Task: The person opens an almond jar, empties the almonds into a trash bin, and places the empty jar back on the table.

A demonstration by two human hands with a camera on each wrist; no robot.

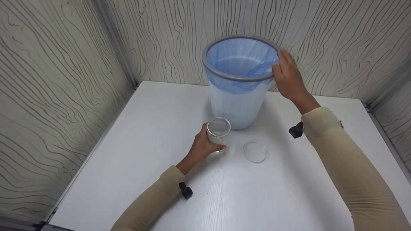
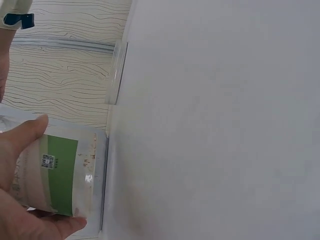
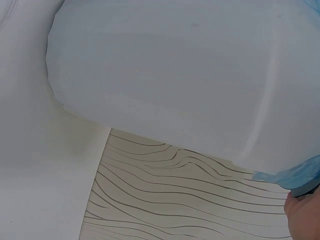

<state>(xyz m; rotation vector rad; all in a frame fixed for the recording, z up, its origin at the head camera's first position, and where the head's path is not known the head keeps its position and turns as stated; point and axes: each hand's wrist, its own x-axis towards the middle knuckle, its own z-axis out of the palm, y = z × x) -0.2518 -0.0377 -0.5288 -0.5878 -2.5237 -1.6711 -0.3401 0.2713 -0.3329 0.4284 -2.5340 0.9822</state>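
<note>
Fingers first: my left hand [image 1: 202, 146] is curled round a clear jar [image 1: 218, 132] that stands upright on the white tabletop [image 1: 144, 154], thumb on one side and the other fingers [image 2: 30, 132] wrapped behind it. On the left wrist view the jar shows a green label and what look like crumbs stuck to the inside wall, though I can't tell for sure what they are. My right hand [image 1: 289, 77] rests on the grey rim of the bin [image 1: 239, 96], fingers fairly straight along the outside of the ring and thumb towards the blue bag [image 1: 237, 57] that lines it; it steadies the rim and does not clench it.

The bin stands just beyond the left fingers, nearly touching the jar. A round clear lid [image 1: 254, 151] lies flat on the tabletop just to the right of those fingers, apart from the jar.

As I judge it, holding well here means keeping the grip low and firm on the jar so it doesn't slip, and keeping the right palm bearing lightly down on the rim so the light bin doesn't tip or slide.

Both forearms reach forward; the right is raised and stretched further out, the left lies low near the tabletop with the wrist bent inward.
</note>
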